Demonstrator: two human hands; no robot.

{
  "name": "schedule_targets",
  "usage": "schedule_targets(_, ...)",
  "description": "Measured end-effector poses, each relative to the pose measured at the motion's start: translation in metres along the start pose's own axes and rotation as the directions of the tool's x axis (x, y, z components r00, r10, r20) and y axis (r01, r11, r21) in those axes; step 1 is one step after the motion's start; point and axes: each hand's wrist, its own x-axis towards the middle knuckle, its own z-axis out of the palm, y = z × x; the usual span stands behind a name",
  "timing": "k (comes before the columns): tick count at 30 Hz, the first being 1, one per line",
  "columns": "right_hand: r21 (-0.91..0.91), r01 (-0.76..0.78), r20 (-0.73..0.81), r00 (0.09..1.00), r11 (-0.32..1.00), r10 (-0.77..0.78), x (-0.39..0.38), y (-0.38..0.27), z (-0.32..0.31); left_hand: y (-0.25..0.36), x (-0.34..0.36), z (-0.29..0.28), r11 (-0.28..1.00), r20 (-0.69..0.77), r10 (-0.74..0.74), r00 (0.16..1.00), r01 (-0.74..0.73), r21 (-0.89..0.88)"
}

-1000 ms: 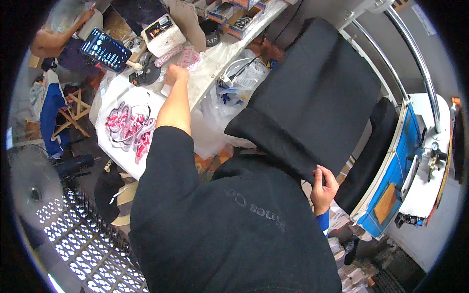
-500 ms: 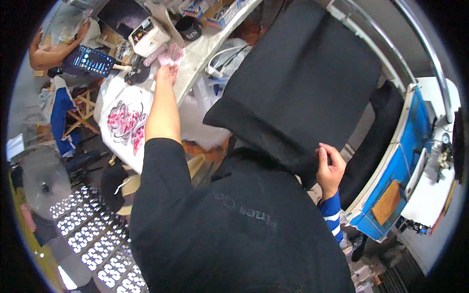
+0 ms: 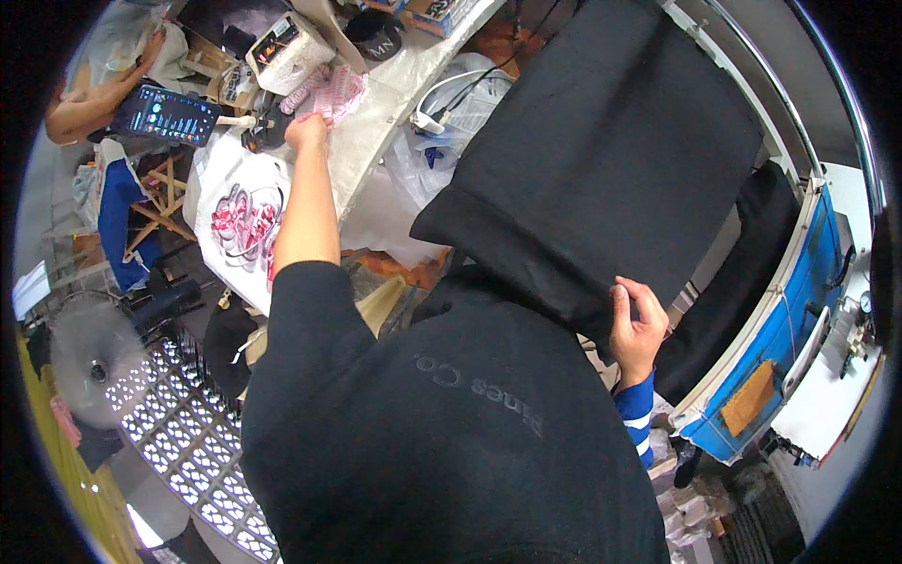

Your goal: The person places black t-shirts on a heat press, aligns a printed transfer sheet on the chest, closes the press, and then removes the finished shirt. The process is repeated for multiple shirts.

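My left hand (image 3: 308, 133) reaches forward over the table, its fingers curled closed at the near edge of a pink-and-white printed sheet (image 3: 340, 92). Whatever it may grip is hidden by the hand. Beside it lie a dark round object (image 3: 272, 127) and a white cloth with a red-and-black print (image 3: 246, 221). Bent fingers and thumb come together on my right hand (image 3: 639, 324), over the lower right part of a large black cloth (image 3: 601, 150). I cannot make out anything between those fingertips.
A phone (image 3: 169, 116) with a lit screen stands on a holder at the left, near another person's arm (image 3: 89, 113). On the table (image 3: 399, 108) are a white box (image 3: 287, 56) and a black mug (image 3: 374, 36). At right are metal rails (image 3: 770, 80) and a blue-sided frame (image 3: 752, 376).
My left hand has shifted slightly left on the table, and its fingers look more curled. The right hand stays over the black cloth. The whole view has turned a little.
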Motion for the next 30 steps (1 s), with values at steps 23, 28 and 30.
schedule_targets(23,0.825,-0.235,-0.082,0.850,0.514,0.520,0.056,0.071,-0.022,0.051,-0.511,0.169,0.838,0.947,-0.298,-0.122,0.442,0.321)
schedule_targets(28,0.751,-0.227,-0.186,0.829,0.621,0.528,0.092,0.083,-0.023,0.064,-0.513,0.207,0.896,0.964,-0.252,-0.089,0.356,0.267)
schedule_targets(30,0.722,-0.251,-0.197,0.819,0.645,0.539,0.106,0.098,-0.035,0.079,-0.502,0.231,0.977,0.981,-0.186,0.046,0.116,0.180)
